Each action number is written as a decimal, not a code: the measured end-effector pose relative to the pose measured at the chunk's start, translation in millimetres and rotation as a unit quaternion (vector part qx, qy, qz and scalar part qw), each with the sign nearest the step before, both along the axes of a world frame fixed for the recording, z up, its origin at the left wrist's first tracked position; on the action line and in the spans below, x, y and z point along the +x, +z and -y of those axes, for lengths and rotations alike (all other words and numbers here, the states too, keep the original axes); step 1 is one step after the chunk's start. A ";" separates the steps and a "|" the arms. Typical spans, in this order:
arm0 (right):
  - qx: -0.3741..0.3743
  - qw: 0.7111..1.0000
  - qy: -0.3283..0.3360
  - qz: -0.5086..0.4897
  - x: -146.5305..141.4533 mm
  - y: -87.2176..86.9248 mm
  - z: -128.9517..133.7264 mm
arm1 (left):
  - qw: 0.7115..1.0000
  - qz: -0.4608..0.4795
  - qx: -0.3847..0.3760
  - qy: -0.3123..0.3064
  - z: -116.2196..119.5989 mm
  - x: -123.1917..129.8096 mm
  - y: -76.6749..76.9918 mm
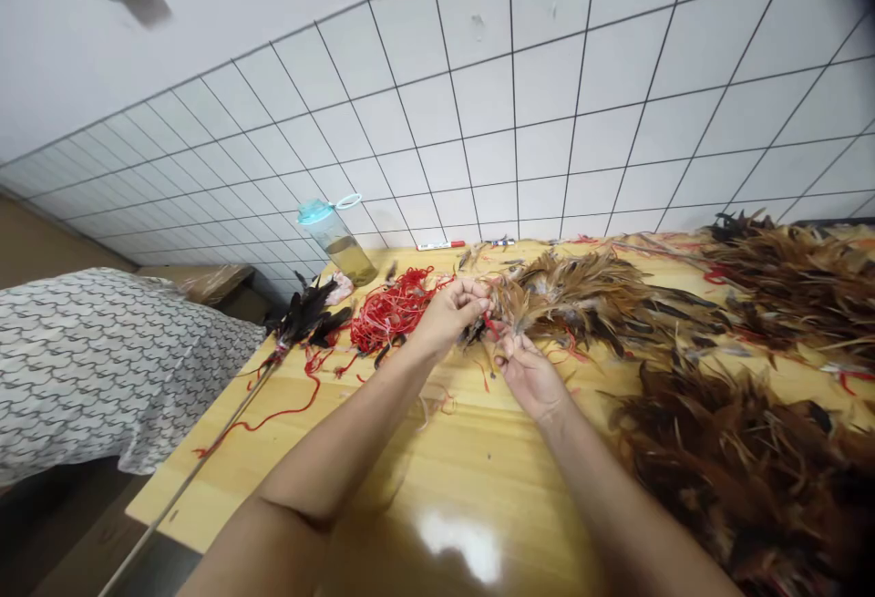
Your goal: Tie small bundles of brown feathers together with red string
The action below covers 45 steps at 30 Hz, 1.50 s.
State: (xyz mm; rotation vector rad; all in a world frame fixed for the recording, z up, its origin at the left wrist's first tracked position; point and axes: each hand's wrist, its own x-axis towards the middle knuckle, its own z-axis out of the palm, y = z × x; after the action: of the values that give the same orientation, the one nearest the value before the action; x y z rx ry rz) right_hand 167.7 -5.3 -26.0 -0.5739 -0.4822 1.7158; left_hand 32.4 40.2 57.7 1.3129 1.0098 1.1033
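My left hand (pixel 452 313) is closed in a pinch on a red string (pixel 490 324) over the middle of the table. Just below and to the right, the fingers of my right hand (pixel 533 374) are pinched together close to the string's lower end; what lies between them is hidden. Small dark and grey feathers surround the fingertips. Touching this area from behind is a pile of light brown feathers (pixel 581 292). To the left of my left hand lies a tangled heap of red string (pixel 393 310).
Dark brown feathers (pixel 745 451) cover the right side of the wooden table (pixel 383 488), with another heap (pixel 807 287) behind. A bottle (pixel 338 241) and a red marker (pixel 441 245) are near the tiled wall. At left, a stick (pixel 225 428) with black feathers (pixel 307 314) overhangs the edge beside patterned cloth (pixel 123 360).
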 end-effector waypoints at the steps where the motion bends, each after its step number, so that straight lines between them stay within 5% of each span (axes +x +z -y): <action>1: 0.000 1.000 0.001 -0.002 -0.1 0.6 0.1 | 1.000 0.004 0.003 0.007 3.6 3.4 -6.5; 13: -0.002 0.999 0.017 0.047 -4.8 -1.3 0.1 | 0.993 -0.027 0.080 0.080 19.3 9.2 -27.6; 31: -0.023 0.999 -0.002 0.042 -1.2 -1.6 -0.2 | 0.991 0.064 0.053 0.105 16.1 -6.0 -38.9; 41: -0.007 0.999 -0.006 0.048 -2.3 -5.2 -1.1 | 0.991 0.008 0.057 0.123 12.6 -13.9 -39.5; 45: -0.011 0.999 -0.011 0.046 -2.6 -6.1 -1.0 | 0.974 -0.109 0.143 0.137 14.8 -19.2 -37.8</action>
State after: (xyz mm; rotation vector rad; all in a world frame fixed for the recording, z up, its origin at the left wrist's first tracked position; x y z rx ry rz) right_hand 165.0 -4.3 -32.1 -0.6732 -0.5205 1.6814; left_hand 13.2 25.3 20.0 1.5848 1.2569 1.3751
